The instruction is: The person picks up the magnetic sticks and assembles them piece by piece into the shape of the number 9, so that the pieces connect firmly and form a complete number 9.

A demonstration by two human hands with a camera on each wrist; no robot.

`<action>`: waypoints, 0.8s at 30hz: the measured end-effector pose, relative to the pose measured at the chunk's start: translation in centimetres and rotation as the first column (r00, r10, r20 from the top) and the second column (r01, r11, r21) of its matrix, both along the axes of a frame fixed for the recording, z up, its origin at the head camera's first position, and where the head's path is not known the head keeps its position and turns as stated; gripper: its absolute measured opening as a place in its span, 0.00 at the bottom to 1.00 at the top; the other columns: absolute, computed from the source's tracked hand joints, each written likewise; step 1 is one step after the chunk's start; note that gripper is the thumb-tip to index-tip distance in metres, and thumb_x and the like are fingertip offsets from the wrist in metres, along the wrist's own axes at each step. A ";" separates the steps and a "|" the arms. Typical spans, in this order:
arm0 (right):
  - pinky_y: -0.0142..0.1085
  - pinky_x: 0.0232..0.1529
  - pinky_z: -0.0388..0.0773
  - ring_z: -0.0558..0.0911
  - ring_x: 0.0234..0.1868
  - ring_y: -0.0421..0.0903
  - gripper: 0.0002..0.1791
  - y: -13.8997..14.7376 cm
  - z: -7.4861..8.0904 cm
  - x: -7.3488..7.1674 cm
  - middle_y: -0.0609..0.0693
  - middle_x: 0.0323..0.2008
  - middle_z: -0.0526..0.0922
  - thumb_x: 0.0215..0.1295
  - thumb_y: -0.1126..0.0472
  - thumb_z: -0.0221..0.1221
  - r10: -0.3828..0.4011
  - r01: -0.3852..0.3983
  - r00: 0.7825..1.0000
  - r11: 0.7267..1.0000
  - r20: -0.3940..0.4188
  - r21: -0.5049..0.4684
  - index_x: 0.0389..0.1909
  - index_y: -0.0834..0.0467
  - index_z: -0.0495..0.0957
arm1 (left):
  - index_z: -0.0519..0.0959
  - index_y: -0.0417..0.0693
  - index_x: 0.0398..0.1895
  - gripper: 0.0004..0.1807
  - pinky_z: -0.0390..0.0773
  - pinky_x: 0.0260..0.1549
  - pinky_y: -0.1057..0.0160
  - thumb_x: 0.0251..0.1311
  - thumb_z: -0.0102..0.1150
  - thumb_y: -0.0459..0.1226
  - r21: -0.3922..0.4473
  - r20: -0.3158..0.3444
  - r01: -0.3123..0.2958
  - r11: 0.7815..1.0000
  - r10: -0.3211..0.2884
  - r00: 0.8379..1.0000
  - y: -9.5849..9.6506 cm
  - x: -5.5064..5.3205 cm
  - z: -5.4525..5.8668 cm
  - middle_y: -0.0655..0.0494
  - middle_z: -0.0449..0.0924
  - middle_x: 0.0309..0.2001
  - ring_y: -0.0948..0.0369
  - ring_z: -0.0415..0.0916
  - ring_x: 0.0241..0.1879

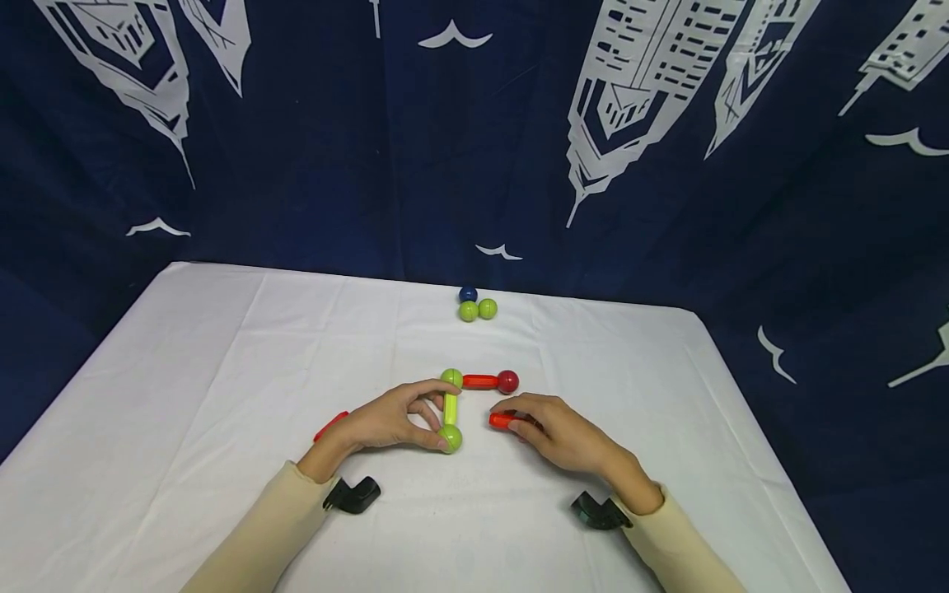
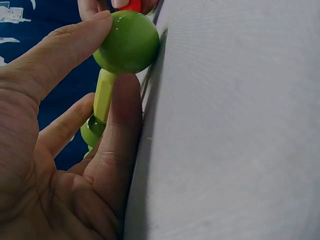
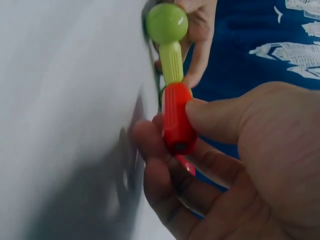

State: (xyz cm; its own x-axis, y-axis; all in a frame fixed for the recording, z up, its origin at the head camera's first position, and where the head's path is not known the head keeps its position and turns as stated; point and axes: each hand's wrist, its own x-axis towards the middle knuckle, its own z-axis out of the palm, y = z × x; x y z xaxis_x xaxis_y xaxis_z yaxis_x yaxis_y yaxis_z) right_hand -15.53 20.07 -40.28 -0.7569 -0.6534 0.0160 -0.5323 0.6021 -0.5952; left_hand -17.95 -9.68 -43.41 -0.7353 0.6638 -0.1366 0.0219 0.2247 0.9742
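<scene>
A yellow-green rod (image 1: 450, 409) joins a near green ball (image 1: 450, 438) to a far green ball (image 1: 451, 378). From the far ball, a red rod (image 1: 480, 381) reaches right to a dark red ball (image 1: 507, 381). My left hand (image 1: 393, 417) pinches the near green ball (image 2: 131, 42), thumb on one side and a finger on the other; another finger reaches the far ball. To the right of this frame, apart from it, my right hand (image 1: 559, 428) holds a loose red rod (image 3: 175, 117) between thumb and fingers, its hollow-looking end showing in the right wrist view.
Another red rod (image 1: 330, 425) lies partly hidden behind the left wrist. Toward the back edge of the white-covered table (image 1: 222, 371) sit a blue ball (image 1: 468, 294) and two green balls (image 1: 478, 310). A dark printed cloth (image 1: 334, 165) hangs behind.
</scene>
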 end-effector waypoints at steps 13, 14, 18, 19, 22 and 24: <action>0.36 0.54 0.76 0.79 0.49 0.36 0.15 -1.1 -0.6 0.8 0.40 0.54 0.82 0.75 0.59 0.56 0.064 -0.060 0.995 0.997 0.077 -0.058 0.59 0.50 0.78 | 0.69 0.48 0.69 0.41 0.75 0.51 0.59 0.50 0.77 0.34 0.001 0.000 0.000 1.000 0.000 1.000 0.1 0.0 -0.3 0.47 0.75 0.50 0.58 0.82 0.44; 0.36 0.54 0.76 0.79 0.50 0.36 0.15 -1.2 -0.7 0.8 0.40 0.54 0.82 0.75 0.59 0.56 0.069 -0.065 0.994 0.996 0.079 -0.059 0.59 0.50 0.78 | 0.69 0.48 0.69 0.41 0.74 0.51 0.59 0.51 0.77 0.34 -0.004 -0.003 0.000 1.000 0.000 1.000 0.0 0.0 -0.3 0.47 0.75 0.50 0.58 0.82 0.44; 0.36 0.55 0.75 0.78 0.50 0.37 0.15 -1.7 -0.8 1.0 0.41 0.54 0.82 0.76 0.59 0.55 0.080 -0.074 0.992 0.995 0.095 -0.067 0.60 0.51 0.77 | 0.69 0.49 0.69 0.40 0.73 0.51 0.57 0.51 0.76 0.34 -0.019 -0.009 -0.006 1.000 0.005 1.000 -0.1 0.1 -0.5 0.47 0.75 0.50 0.58 0.81 0.44; 0.36 0.54 0.75 0.78 0.49 0.37 0.15 -1.7 -0.9 1.0 0.41 0.54 0.82 0.76 0.59 0.55 0.078 -0.072 0.992 0.995 0.094 -0.069 0.60 0.51 0.77 | 0.69 0.49 0.69 0.40 0.73 0.52 0.57 0.51 0.76 0.34 -0.018 -0.012 -0.006 1.000 0.005 1.000 -0.1 0.1 -0.5 0.47 0.75 0.50 0.58 0.81 0.44; 0.34 0.51 0.76 0.78 0.46 0.37 0.15 -1.8 -0.9 1.1 0.41 0.53 0.82 0.75 0.60 0.56 0.066 -0.059 0.993 0.995 0.095 -0.074 0.59 0.51 0.78 | 0.69 0.49 0.69 0.40 0.73 0.52 0.57 0.51 0.76 0.34 -0.005 -0.006 0.002 1.000 -0.002 1.000 0.0 0.0 -0.4 0.47 0.75 0.50 0.57 0.81 0.44; 0.33 0.50 0.76 0.78 0.45 0.37 0.15 -1.8 -0.8 1.0 0.41 0.52 0.82 0.74 0.61 0.56 0.068 -0.061 0.993 0.995 0.092 -0.080 0.59 0.51 0.78 | 0.69 0.48 0.70 0.40 0.73 0.52 0.57 0.52 0.76 0.34 -0.004 -0.006 0.006 1.000 -0.006 1.000 0.0 0.0 -0.3 0.47 0.75 0.50 0.57 0.82 0.44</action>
